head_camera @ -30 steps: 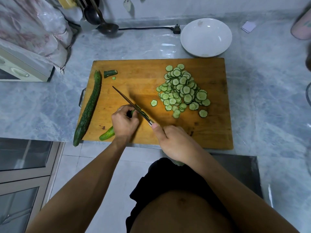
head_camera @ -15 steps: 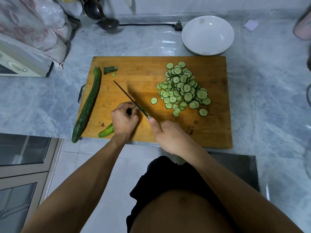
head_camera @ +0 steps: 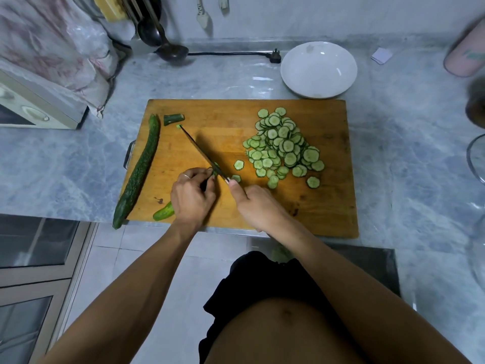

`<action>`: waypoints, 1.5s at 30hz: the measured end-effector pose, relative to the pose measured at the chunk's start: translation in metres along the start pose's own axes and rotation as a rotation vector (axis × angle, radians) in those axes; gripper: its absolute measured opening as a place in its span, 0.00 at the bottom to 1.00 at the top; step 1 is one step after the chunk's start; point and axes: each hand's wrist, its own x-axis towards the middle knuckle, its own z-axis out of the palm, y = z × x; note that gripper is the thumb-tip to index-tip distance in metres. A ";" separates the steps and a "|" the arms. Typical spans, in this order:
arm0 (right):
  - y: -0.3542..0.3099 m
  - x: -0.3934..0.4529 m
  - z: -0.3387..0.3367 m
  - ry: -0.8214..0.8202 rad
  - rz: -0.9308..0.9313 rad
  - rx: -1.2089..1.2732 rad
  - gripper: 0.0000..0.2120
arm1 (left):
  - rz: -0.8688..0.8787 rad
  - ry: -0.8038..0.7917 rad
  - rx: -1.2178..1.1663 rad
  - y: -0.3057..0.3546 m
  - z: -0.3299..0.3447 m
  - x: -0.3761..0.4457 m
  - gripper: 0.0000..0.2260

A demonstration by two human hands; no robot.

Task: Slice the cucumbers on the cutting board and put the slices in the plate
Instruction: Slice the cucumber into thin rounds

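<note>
— Saw a long bumpy whole cucumber (head_camera: 139, 171) at the wooden cutting board's (head_camera: 328, 206) left edge, pointing away and a bit right?
— Yes. Then left hand (head_camera: 191, 197) curled, pinning a smooth cucumber (head_camera: 163, 214). Right hand (head_camera: 258, 206) gripped the thin knife (head_camera: 202, 153). Round slices (head_camera: 282, 145) piled right. White plate (head_camera: 319, 69) behind.

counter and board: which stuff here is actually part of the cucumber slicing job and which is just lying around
In the job:
- cutting board
- knife, gripped by right hand
- cucumber being cut, held by left hand
- whole cucumber
- slice pile
- white plate

Lying about:
- ladle
- plug
- cut-off end
</note>
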 end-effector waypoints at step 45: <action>-0.006 -0.006 0.013 0.006 -0.032 -0.043 0.31 | 0.023 0.011 -0.133 -0.002 -0.005 -0.006 0.12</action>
